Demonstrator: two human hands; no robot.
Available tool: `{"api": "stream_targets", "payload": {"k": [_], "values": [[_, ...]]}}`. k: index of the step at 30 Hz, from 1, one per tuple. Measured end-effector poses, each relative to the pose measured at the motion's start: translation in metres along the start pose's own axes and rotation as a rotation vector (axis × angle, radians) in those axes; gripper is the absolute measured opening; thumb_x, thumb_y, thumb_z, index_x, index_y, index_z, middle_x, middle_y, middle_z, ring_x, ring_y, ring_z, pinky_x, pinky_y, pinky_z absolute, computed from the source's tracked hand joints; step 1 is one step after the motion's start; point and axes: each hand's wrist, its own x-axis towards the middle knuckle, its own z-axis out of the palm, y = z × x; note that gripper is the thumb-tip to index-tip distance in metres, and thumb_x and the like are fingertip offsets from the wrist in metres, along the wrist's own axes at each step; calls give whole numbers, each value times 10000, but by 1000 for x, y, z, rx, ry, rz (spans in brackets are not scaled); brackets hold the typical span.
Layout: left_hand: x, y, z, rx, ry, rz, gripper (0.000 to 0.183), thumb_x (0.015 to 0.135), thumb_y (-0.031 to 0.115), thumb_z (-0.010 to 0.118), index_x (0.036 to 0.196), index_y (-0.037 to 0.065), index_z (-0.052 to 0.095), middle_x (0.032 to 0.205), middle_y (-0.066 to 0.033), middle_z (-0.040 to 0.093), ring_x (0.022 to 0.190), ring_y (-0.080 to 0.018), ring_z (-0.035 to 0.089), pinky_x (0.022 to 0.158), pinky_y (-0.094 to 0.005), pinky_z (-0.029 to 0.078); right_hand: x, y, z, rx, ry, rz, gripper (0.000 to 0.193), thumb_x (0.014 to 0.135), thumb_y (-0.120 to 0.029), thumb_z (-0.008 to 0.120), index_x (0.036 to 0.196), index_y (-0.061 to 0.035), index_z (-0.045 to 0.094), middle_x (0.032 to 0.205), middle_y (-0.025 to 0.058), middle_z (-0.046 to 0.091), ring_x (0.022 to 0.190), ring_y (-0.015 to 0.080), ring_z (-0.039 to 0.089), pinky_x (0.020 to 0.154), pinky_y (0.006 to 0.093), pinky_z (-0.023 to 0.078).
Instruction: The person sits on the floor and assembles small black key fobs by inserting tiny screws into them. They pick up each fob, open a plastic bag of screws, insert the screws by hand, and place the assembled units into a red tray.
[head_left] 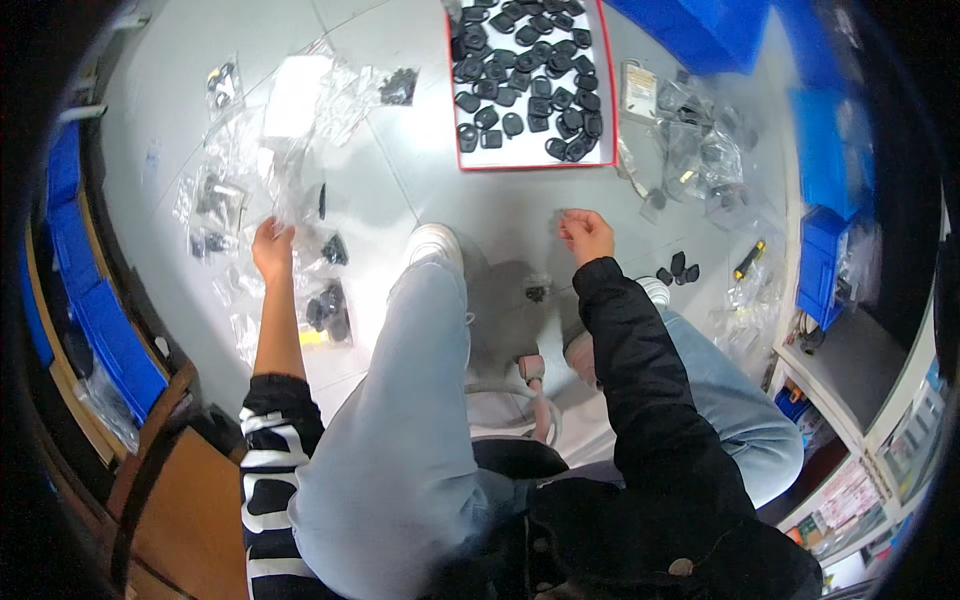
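Observation:
On the left, my left hand [273, 250] is closed at the lower end of a clear plastic bag [286, 190], with fingers and thumb drawn together on it. My right hand [587, 238] hovers over the floor, thumb and fingers pinched; a tiny greyish piece shows at the fingertips, too small to name. Beyond it lies a shallow red-edged box [535, 163] with many black key fob shells [540, 88]. A small clear bag of black bits [537, 290] lies between my feet. Several loose black pieces [679, 269] are right of my right wrist.
Clear bags [705, 150] and a whitish box [639, 92] lie at the right, near a yellow-and-black tool [749, 260]. Bags of black parts [327, 310] spread below my left hand. Blue bins [120, 345] line the left; a shelf unit [850, 385] stands on the right.

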Motion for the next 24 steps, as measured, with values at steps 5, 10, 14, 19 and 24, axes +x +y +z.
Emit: {"api": "stream_targets", "payload": {"k": [5,10,14,19,24], "values": [[-36,35,-30,362,164,443,526,689,51,632,1190,38,472,1113,-122,517,923,-215,545,784,-333,444,38,38,-67,-152,326,-33,153,710,-152,596,806,-35,620,736,68,636,645,159,594,648,287,469],[-105,160,-75,-224,-15,342,401,832,112,534,1221,67,448,1203,-90,476,967,-152,516,774,-261,443,95,29,-159,-70,579,-29,184,688,-152,595,825,-33,631,740,70,639,679,159,599,659,276,460],[-201,275,-119,-209,-169,367,411,866,191,504,1243,51,420,1209,-99,466,958,-133,510,781,-270,432,123,-4,-180,-304,670,-216,253,671,-186,632,883,-48,627,840,85,633,760,214,593,722,308,460],[-302,326,-98,-95,-394,555,575,827,335,563,1244,-11,372,1069,-97,490,730,-119,472,656,-236,401,141,-50,-145,-953,693,-487,459,678,-234,675,1095,-94,542,1088,93,529,1017,268,470,824,354,416],[-331,345,-65,162,-396,565,526,826,299,559,1217,-19,409,1064,-121,518,776,-141,493,739,-266,403,159,-54,-152,-1032,644,-277,538,675,-236,685,1161,-122,486,979,81,541,942,279,514,773,414,433]]}}
